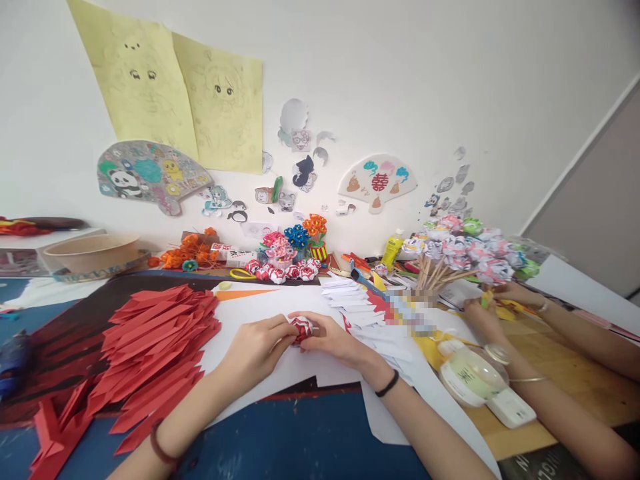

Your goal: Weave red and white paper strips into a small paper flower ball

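Between my two hands is a small red and white folded paper ball (302, 329), held above white paper sheets. My left hand (263, 340) grips its left side with bent fingers. From the other side, the fingers and thumb of my right hand (327, 340) close around it. Left of my hands lies a wide pile of red folded paper strips (155, 340). White folded paper strips (365, 313) are fanned out to the right. Several finished red and white paper balls (285, 272) sit in a row behind the sheets.
At the right, a co-worker's hands (487, 313) hold something yellow-green. A clear bottle (470, 377) and a white case (511, 407) lie near that arm. Paper flowers on sticks (457, 250) stand behind. A beige bowl (93, 252) is at the back left, a yellow bottle (393, 249) by the wall.
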`<control>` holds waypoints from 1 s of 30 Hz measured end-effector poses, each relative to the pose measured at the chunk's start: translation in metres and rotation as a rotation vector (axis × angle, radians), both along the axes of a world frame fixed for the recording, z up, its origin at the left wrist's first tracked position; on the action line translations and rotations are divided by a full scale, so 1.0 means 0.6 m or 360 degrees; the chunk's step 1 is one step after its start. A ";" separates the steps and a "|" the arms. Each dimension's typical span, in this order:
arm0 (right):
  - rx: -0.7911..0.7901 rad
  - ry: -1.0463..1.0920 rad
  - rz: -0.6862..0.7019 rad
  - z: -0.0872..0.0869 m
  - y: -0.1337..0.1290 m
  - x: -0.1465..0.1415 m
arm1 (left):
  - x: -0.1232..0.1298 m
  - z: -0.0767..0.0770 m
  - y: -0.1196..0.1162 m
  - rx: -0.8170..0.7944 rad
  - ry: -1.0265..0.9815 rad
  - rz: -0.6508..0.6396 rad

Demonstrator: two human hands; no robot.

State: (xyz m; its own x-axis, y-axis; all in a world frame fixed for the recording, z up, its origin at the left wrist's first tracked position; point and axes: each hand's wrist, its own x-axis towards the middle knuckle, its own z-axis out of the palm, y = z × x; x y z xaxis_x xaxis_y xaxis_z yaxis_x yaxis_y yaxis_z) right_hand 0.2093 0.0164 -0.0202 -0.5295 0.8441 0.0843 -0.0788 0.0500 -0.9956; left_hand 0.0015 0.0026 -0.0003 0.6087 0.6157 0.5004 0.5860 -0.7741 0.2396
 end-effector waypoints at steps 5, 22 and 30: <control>0.0005 -0.0032 0.0011 0.001 0.000 0.000 | 0.005 0.000 -0.007 0.0349 0.0231 -0.0011; 0.0336 -0.0221 -0.0099 -0.008 0.003 -0.002 | 0.012 -0.011 -0.012 0.0389 0.0217 0.0102; 0.0293 -0.0294 -0.0155 -0.006 0.004 -0.001 | 0.014 -0.011 -0.012 0.0114 0.0064 0.0127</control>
State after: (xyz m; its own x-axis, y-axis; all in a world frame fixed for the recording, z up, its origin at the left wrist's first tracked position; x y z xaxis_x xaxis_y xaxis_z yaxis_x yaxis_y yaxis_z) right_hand 0.2089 0.0186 -0.0238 -0.4670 0.8714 0.1504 0.1172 0.2296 -0.9662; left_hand 0.0098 -0.0048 -0.0072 0.5796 0.6267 0.5209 0.6545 -0.7388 0.1606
